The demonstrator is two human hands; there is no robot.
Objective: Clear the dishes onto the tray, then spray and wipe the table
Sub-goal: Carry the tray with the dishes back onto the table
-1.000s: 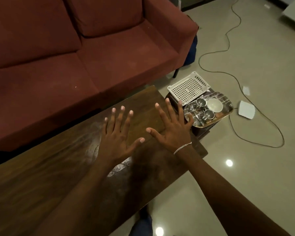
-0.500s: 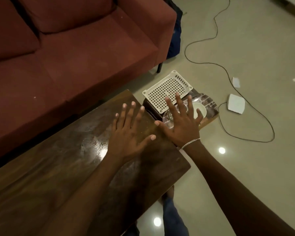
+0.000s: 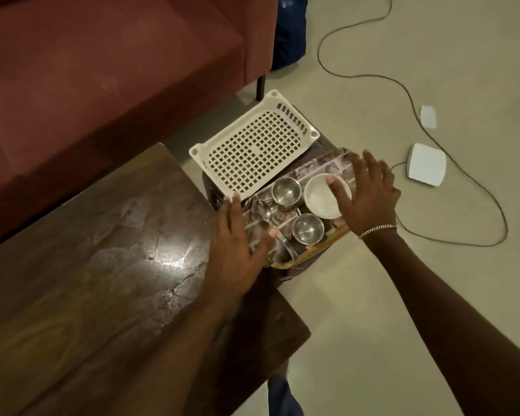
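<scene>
While left hand (image 3: pixel 234 250) and right hand (image 3: pixel 370 199) spread empty, patterned tray (image 3: pixel 327 166) carries 2 steel cups (image 3: pixel 285 190).

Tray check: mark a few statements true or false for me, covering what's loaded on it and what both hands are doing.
1. The tray holds two steel cups and a white bowl. True.
2. The right hand grips the bowl. False: its fingers are spread open over the bowl and hold nothing.
3. A white grid rack lies beside the tray on the sofa side. True.
4. The tray sits on the wooden table. False: it sits on a lower dark stand past the table's end.
5. The left hand holds a spoon. False: it is open at the tray's near edge; the spoons lie on the tray.
</scene>
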